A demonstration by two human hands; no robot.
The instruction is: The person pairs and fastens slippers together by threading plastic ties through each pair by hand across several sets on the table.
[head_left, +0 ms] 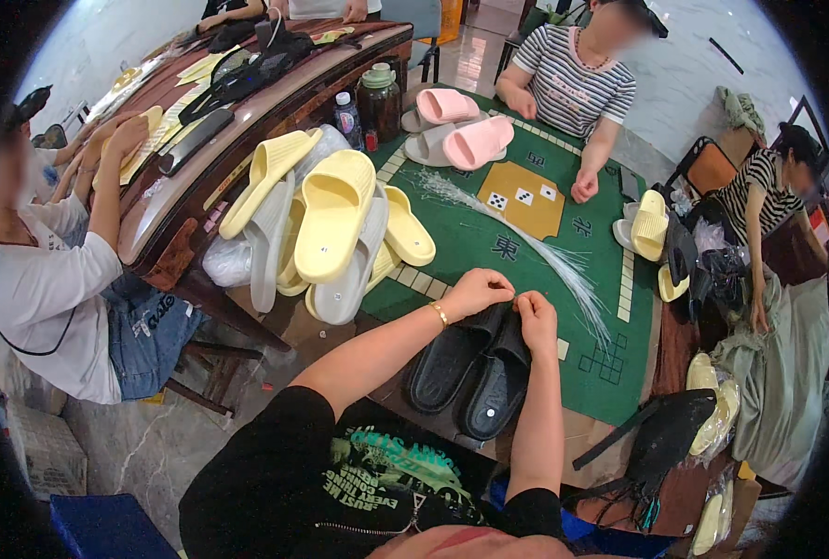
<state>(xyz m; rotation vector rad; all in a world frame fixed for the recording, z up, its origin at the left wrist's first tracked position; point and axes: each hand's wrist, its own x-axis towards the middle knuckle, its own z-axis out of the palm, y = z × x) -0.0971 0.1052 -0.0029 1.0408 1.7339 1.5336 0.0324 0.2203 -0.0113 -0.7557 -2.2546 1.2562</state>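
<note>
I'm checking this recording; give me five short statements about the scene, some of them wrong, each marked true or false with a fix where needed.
1. The left hand and right hand are close together, above the black slippers. True.
2. A bracelet is on the person's right wrist. False: the gold bracelet is on the left wrist.
3. The pink slippers lie on top of grey slippers. True.
4. The mat under the loose strands is red. False: the strands lie on a green mat.
5. The person across the table wears a plain top. False: that top is a striped shirt.
</note>
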